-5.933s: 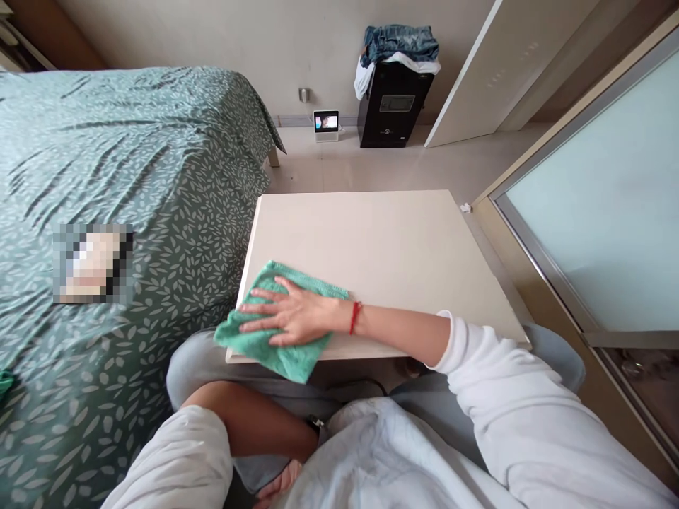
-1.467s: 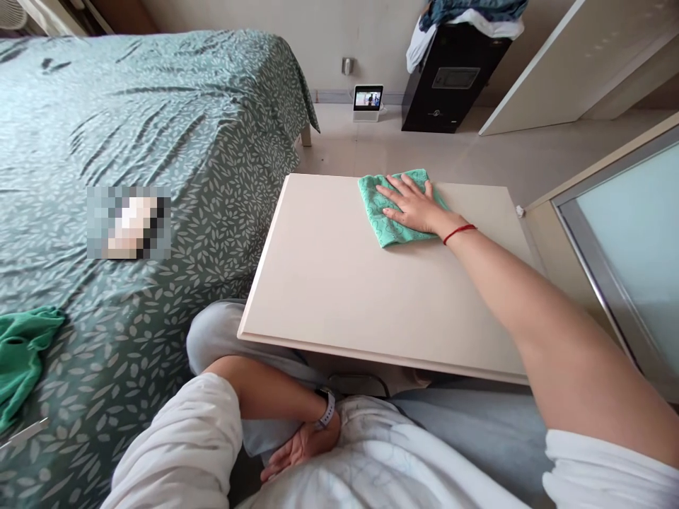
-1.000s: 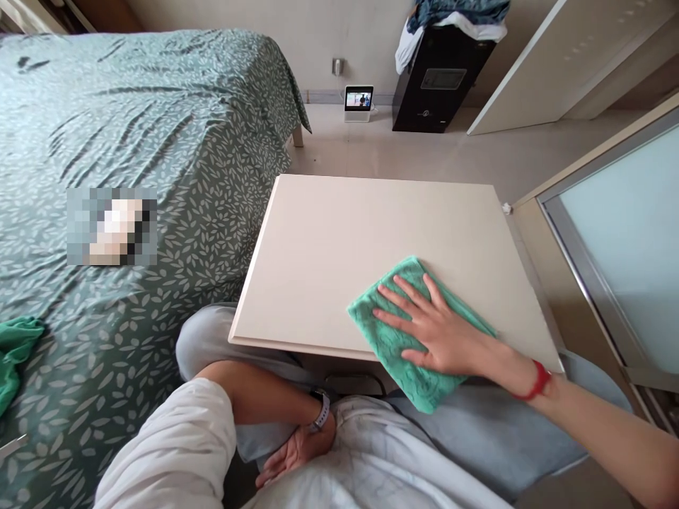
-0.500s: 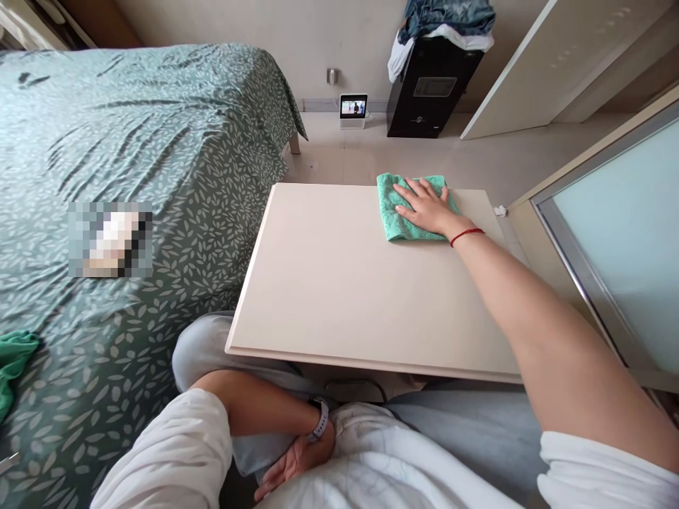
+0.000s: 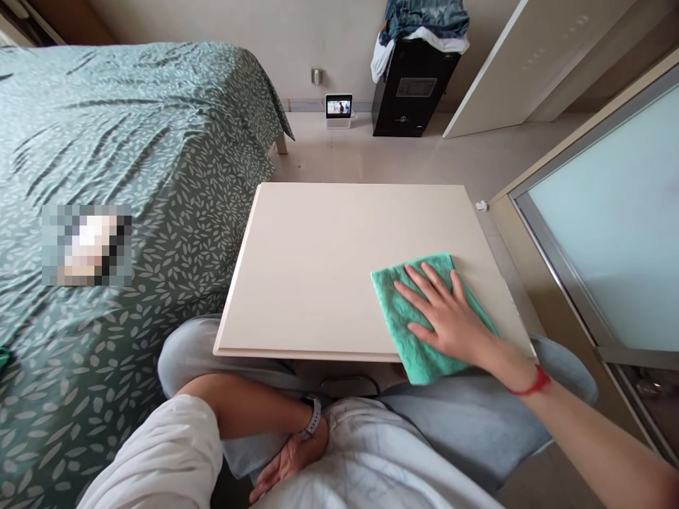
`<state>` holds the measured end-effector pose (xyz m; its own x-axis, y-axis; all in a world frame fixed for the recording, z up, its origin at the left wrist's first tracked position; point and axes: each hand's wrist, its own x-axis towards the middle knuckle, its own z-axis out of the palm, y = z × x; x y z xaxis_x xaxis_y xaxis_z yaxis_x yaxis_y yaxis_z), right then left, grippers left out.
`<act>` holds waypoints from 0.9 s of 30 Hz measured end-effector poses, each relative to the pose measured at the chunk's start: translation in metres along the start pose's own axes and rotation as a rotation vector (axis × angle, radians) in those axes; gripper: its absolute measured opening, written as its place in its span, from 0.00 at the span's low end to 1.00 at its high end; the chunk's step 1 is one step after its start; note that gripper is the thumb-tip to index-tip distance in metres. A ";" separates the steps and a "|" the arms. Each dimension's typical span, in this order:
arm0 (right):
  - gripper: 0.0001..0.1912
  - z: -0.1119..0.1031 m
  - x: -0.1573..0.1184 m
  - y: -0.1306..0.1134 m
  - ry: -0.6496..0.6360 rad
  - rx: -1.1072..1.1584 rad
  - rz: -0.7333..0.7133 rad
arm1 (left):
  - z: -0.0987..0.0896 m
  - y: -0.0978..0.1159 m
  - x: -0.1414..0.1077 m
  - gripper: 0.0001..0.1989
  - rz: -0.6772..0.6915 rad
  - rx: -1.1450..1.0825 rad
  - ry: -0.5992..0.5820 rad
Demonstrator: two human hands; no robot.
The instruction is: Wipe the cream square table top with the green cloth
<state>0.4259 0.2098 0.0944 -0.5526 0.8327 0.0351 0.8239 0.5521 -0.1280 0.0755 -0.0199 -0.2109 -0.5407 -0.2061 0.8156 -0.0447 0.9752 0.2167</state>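
A green cloth (image 5: 403,346) lies on the right part of the small cream table (image 5: 308,268), its near corner hanging over the table's front edge. My right hand (image 5: 448,318) presses flat on top of it, palm down, with the fingers spread. A red string circles that wrist. In my lap, below the table's front edge, rests my left hand (image 5: 291,452), palm turned up and fingers stretched out, holding nothing I can see. A watch (image 5: 312,417) is on the left wrist.
At left stands a bed with a leafy green sheet (image 5: 201,205), a blurred-out item on it. By the wall are a small screen (image 5: 339,109) and a black cabinet (image 5: 411,92) topped with jeans (image 5: 424,18). A frosted-panel door (image 5: 610,226) borders the right side.
My right hand has drawn the green cloth from the table's far right edge toward me, to the near edge. The cloth has turned and spread wider. My left hand stays in my lap.
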 end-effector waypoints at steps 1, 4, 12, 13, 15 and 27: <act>0.42 0.001 -0.015 -0.006 0.004 0.002 -0.007 | 0.000 0.002 0.000 0.48 -0.015 -0.065 0.035; 0.41 -0.001 -0.026 -0.006 -0.025 0.012 0.009 | 0.002 0.005 0.003 0.47 0.007 -0.165 0.141; 0.40 -0.021 0.120 0.100 -0.040 0.046 0.311 | -0.007 0.017 0.015 0.52 0.013 -0.130 0.284; 0.40 -0.022 0.140 0.114 -0.025 0.055 0.343 | -0.009 0.018 0.016 0.53 0.008 -0.107 0.277; 0.41 -0.023 0.171 0.136 0.005 0.060 0.402 | -0.012 0.018 0.018 0.54 0.014 -0.101 0.282; 0.39 -0.008 0.036 0.064 0.026 -0.023 0.280 | -0.002 0.005 0.010 0.50 0.057 0.098 0.040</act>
<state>0.4595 0.2751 0.0950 -0.3003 0.9535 0.0266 0.9467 0.3014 -0.1139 0.0714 -0.0176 -0.2003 -0.5108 -0.1513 0.8463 -0.0976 0.9882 0.1177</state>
